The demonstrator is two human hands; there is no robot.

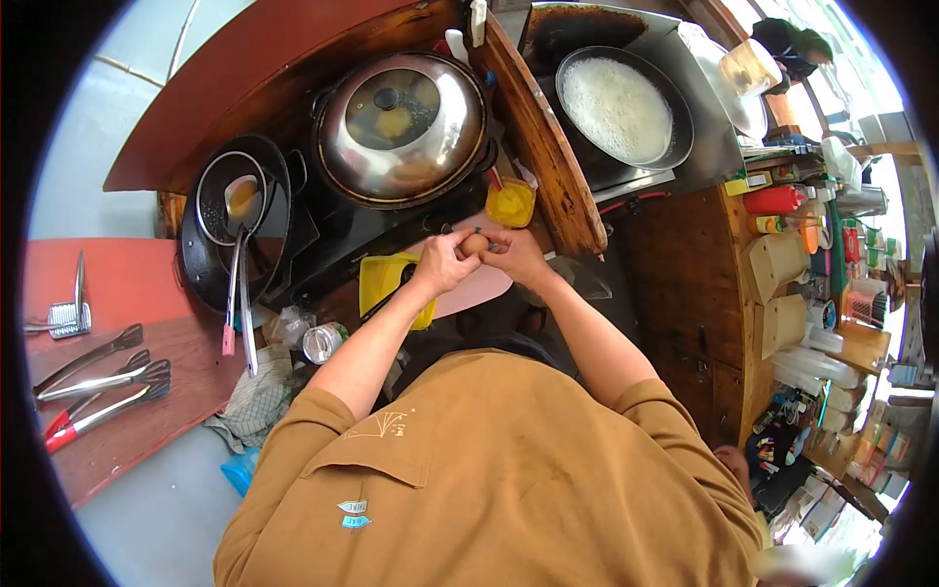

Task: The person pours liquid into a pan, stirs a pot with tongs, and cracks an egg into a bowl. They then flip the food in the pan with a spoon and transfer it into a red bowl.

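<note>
A brown egg (pixel 474 244) is held between the fingertips of both hands, in front of the stove. My left hand (pixel 443 264) grips it from the left with bent fingers. From the other side, the fingers of my right hand (pixel 520 258) close on it too. Its shell looks whole, though the fingers hide parts of it. Beneath the hands lies a pink board (pixel 477 292). A yellow container (pixel 370 286) with something dark in it is beside my left wrist, and a small yellow tub (pixel 511 203) stands just beyond my right hand.
A lidded wok (pixel 421 157) sits ahead on the stove. At the right, a pan (pixel 618 108) holds pale, bubbly contents behind a wooden divider (pixel 548 137). A strainer and ladle rest over a black pan (pixel 201 264). Several tongs (pixel 108 391) lie at the left.
</note>
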